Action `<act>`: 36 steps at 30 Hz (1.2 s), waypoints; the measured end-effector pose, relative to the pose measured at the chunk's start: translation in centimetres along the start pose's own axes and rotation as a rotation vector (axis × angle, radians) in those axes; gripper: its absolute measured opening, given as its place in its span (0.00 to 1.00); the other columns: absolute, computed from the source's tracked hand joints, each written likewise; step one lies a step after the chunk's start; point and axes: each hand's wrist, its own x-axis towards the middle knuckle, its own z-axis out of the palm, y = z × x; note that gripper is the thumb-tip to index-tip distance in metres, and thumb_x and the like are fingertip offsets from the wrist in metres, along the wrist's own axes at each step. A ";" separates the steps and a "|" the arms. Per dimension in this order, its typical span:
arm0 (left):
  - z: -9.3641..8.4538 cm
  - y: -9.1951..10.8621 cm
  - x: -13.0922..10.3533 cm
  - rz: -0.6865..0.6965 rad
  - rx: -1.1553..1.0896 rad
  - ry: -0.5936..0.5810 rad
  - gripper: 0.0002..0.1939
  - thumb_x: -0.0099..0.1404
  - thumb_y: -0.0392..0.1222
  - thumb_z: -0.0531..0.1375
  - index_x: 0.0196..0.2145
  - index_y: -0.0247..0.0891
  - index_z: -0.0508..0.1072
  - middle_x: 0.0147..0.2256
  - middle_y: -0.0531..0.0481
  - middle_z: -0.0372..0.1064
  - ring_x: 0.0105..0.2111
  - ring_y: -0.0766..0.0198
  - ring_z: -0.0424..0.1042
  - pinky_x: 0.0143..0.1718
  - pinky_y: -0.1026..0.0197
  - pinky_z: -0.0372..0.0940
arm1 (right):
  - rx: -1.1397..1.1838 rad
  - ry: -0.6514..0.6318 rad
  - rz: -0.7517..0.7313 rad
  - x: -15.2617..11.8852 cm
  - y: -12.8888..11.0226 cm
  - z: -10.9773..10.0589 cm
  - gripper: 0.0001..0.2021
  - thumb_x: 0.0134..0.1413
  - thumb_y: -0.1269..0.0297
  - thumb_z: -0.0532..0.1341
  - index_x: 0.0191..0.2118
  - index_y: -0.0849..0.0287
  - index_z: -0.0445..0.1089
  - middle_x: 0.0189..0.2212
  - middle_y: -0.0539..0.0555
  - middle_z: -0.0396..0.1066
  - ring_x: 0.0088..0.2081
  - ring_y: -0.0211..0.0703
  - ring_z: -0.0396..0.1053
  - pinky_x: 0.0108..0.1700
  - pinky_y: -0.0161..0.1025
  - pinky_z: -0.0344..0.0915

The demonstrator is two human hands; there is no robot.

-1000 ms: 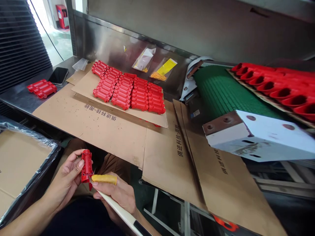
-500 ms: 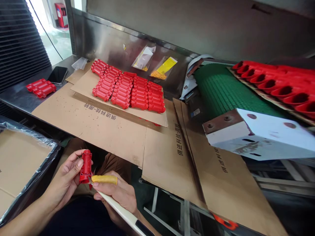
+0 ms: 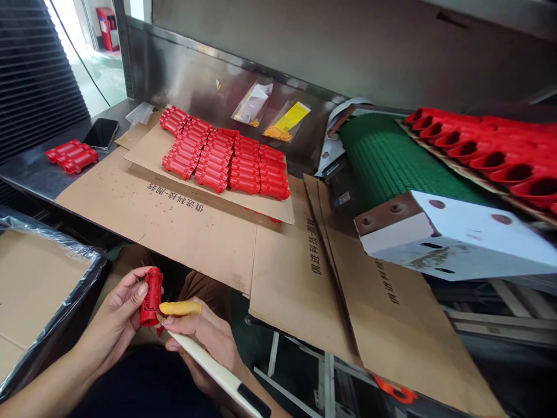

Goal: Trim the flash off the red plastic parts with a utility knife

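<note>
My left hand [image 3: 119,316] is closed around a red plastic tubular part [image 3: 152,297], held nearly upright above my lap. Its side with small ridges and recesses faces me. My right hand [image 3: 206,334] grips a slim white-handled knife [image 3: 209,366] with a black end. The tool slants up to the left, and its tip is at the lower right edge of the red part, mostly hidden by my fingers. A yellow finger cot [image 3: 180,307] covers my right index finger, which touches or nearly touches the part.
Rows of red parts [image 3: 211,157] lie on a cardboard sheet [image 3: 143,154] on the bench. More stand by the green conveyor belt [image 3: 378,157], behind its white metal end [image 3: 456,232]. A phone [image 3: 101,133], loose red parts [image 3: 72,155] and a plastic-lined box [image 3: 47,241] are at left.
My right hand has shifted slightly left, its yellow-covered finger moving closer to the red part's lower edge. My left hand holds the part almost still. The view has shifted a little.
</note>
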 end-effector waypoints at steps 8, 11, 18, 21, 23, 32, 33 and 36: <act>0.8 0.5 -0.3 -0.047 -0.040 0.040 0.30 0.63 0.51 0.73 0.58 0.40 0.71 0.40 0.45 0.75 0.33 0.62 0.74 0.34 0.60 0.75 | -0.292 0.183 -0.019 -1.0 1.4 0.1 0.14 0.67 0.77 0.60 0.56 0.60 0.71 0.41 0.60 0.78 0.40 0.44 0.76 0.41 0.42 0.79; 1.1 0.8 -0.3 -0.063 -0.076 0.064 0.33 0.61 0.51 0.73 0.59 0.38 0.71 0.41 0.42 0.76 0.30 0.61 0.75 0.27 0.63 0.71 | -0.164 0.402 0.235 -1.3 1.3 0.0 0.12 0.66 0.78 0.63 0.50 0.57 0.74 0.40 0.56 0.79 0.41 0.41 0.79 0.45 0.37 0.79; 1.4 1.5 -0.1 -0.256 -0.149 -0.049 0.28 0.60 0.50 0.73 0.55 0.35 0.79 0.31 0.41 0.76 0.13 0.77 0.55 0.14 0.73 0.45 | 0.102 -0.018 -0.038 0.5 -0.3 0.3 0.13 0.65 0.76 0.66 0.53 0.61 0.74 0.45 0.59 0.80 0.44 0.41 0.77 0.48 0.39 0.77; 1.6 1.6 -0.3 -0.253 -0.140 -0.064 0.24 0.62 0.49 0.71 0.53 0.37 0.81 0.33 0.40 0.77 0.13 0.80 0.53 0.14 0.74 0.45 | 0.108 -0.009 -0.078 0.8 -0.2 0.8 0.12 0.65 0.76 0.66 0.53 0.62 0.74 0.44 0.59 0.80 0.43 0.41 0.77 0.46 0.39 0.77; 1.8 1.7 -0.5 -0.245 -0.132 -0.063 0.23 0.62 0.49 0.71 0.52 0.37 0.82 0.34 0.39 0.77 0.15 0.78 0.56 0.15 0.74 0.46 | 0.105 -0.021 -0.098 0.7 0.0 0.9 0.12 0.64 0.75 0.66 0.52 0.63 0.74 0.44 0.60 0.80 0.42 0.42 0.77 0.45 0.39 0.77; 1.9 1.5 -0.5 -0.240 -0.130 -0.048 0.23 0.61 0.50 0.72 0.52 0.38 0.82 0.32 0.41 0.77 0.15 0.78 0.56 0.14 0.74 0.48 | 0.103 -0.028 -0.091 0.2 0.0 0.8 0.12 0.64 0.77 0.66 0.51 0.63 0.74 0.43 0.60 0.79 0.43 0.41 0.77 0.47 0.39 0.77; 1.9 1.5 -0.5 -0.243 -0.132 -0.041 0.23 0.61 0.50 0.73 0.51 0.37 0.83 0.29 0.44 0.75 0.14 0.78 0.54 0.14 0.74 0.48 | 0.112 -0.030 -0.073 0.2 0.0 0.8 0.12 0.64 0.76 0.66 0.51 0.63 0.73 0.43 0.59 0.79 0.43 0.41 0.77 0.48 0.39 0.77; 2.0 1.4 -0.4 -0.254 -0.141 -0.007 0.26 0.56 0.50 0.76 0.50 0.35 0.83 0.21 0.51 0.67 0.14 0.78 0.53 0.14 0.74 0.48 | 0.141 -0.064 -0.015 0.2 0.1 0.7 0.08 0.67 0.75 0.64 0.50 0.62 0.71 0.44 0.60 0.78 0.46 0.41 0.76 0.50 0.40 0.76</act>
